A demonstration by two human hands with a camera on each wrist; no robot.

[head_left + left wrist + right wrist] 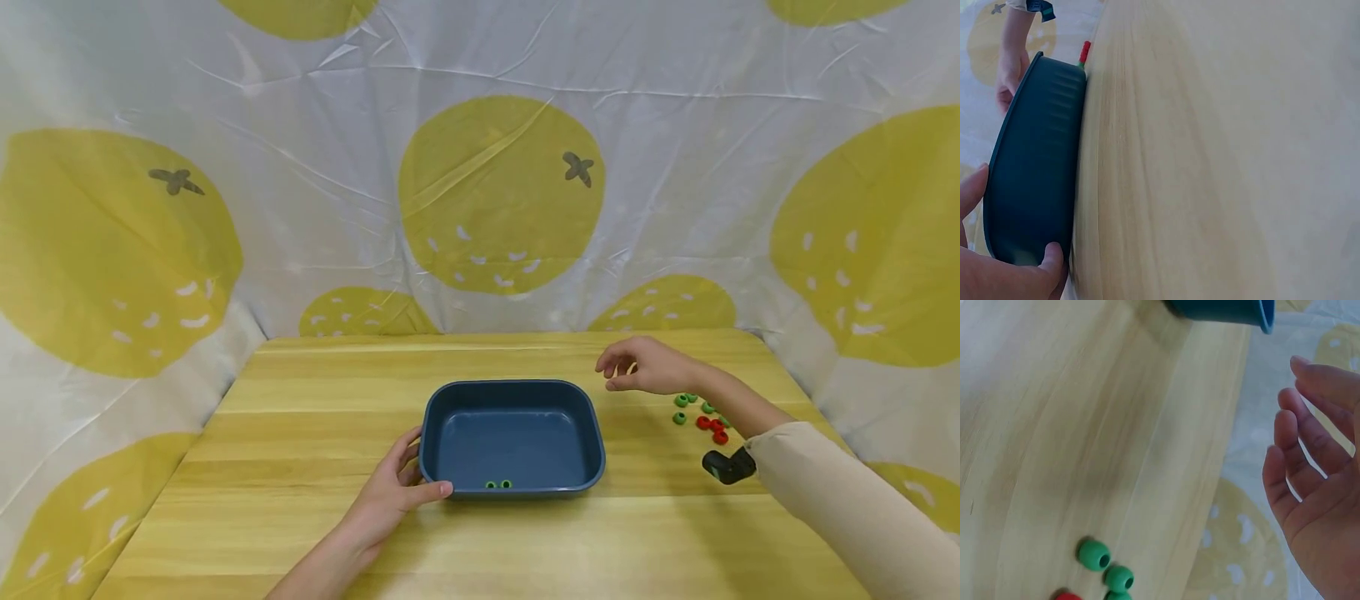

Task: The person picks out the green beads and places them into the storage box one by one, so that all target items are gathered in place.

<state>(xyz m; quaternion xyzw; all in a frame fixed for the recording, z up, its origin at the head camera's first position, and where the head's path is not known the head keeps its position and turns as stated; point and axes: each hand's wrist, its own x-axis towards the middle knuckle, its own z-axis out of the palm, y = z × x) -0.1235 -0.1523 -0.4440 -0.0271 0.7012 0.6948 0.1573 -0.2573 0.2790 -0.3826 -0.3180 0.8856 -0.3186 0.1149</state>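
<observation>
A: What stands behind the scene?

B: The curtain (322, 167), printed with yellow fruit, hangs beyond the far and side edges of the wooden surface (300, 450).

A: What enters at lower right?

B: A pale sleeve (855, 500), reaching inward above the surface.

A: Where is the tray (510, 437)?

B: It sits on the surface near the middle, open side up. Room lies between its far wall and the far edge; a wider stretch of wood runs from its left wall to the left edge.

A: How are the hands placed?

B: The left hand (393, 487) grasps the tray at its near left corner, thumb over the rim and the other fingers (406, 442) along the outer wall. The right hand (648, 367) is raised near the far right corner, apart from the tray; its fingers are released, loosely curved, with a gap beneath the thumb in the right wrist view.

A: And the smaller items?

B: A black device (723, 467) shows at the cuff; whether it touches the surface cannot be told. Green beads (681, 401) and red beads (717, 426) lie right of the tray, well inside the far edge. Two more green beads (506, 484) lie within the tray, beside its near wall.
</observation>
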